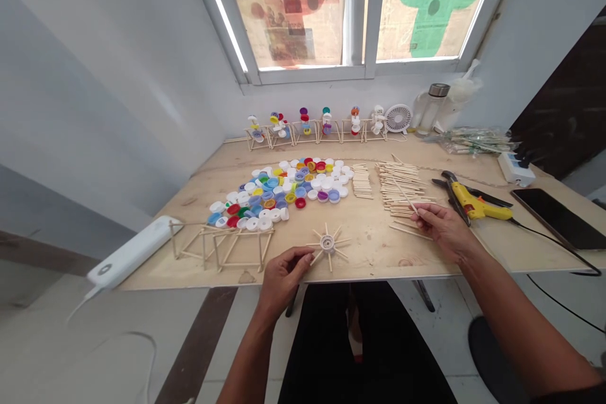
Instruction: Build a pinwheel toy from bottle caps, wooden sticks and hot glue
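Note:
On the plywood table [369, 259] lies a white bottle cap with thin wooden sticks fanning out from it like spokes [327, 243]. My left hand [284, 274] rests at the front edge, its fingers pinched on one lower-left spoke of that wheel. My right hand [442, 227] is closed on a single wooden stick [406, 197], lifted at a slant over the pile of loose sticks [398, 189].
Several coloured bottle caps [284, 192] spread across the middle. A stick frame [222, 246] and a white power bank [132, 252] sit at left. A yellow glue gun [473, 202], pliers [449, 186], phone [558, 218] and power strip [516, 167] lie at right. Finished models [312, 126] and a fan [396, 118] line the back.

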`<act>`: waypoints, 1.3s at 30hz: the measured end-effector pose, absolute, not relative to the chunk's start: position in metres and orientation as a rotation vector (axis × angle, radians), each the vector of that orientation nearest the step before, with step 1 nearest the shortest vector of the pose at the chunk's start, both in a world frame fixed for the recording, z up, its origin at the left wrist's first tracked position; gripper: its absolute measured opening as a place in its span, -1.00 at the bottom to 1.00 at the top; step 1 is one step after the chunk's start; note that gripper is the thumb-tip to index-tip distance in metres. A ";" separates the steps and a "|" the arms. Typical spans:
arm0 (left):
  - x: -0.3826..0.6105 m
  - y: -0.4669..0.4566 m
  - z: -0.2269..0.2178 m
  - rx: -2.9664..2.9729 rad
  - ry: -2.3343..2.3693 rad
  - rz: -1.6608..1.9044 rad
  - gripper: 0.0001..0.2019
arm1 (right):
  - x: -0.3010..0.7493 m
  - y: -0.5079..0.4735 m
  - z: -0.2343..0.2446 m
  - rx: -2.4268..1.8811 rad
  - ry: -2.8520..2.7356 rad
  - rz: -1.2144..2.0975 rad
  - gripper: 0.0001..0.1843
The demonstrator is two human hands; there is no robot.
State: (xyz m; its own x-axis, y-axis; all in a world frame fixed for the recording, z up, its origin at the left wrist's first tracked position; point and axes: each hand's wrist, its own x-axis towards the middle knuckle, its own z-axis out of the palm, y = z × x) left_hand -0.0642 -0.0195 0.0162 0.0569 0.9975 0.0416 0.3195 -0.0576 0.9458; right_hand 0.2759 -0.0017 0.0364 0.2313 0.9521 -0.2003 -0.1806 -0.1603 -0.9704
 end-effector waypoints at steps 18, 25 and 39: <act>-0.067 -0.018 0.011 1.532 1.357 1.034 -0.72 | 0.275 -0.018 0.036 -1.428 -0.951 1.065 -0.51; -0.066 -0.018 0.011 1.520 1.354 1.054 -0.73 | 0.266 -0.035 0.035 -1.571 -1.182 0.860 -0.56; -0.062 -0.019 0.010 1.485 1.362 1.081 -0.72 | 0.296 -0.073 0.105 -1.310 -0.989 0.357 -0.74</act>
State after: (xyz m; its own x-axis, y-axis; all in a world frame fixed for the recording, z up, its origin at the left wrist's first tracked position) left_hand -0.0625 -0.0188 0.0102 0.0418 0.9974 0.0593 0.2840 -0.0687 0.9563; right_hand 0.2957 -0.0734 0.1053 0.5652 0.7206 0.4015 0.2978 0.2757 -0.9140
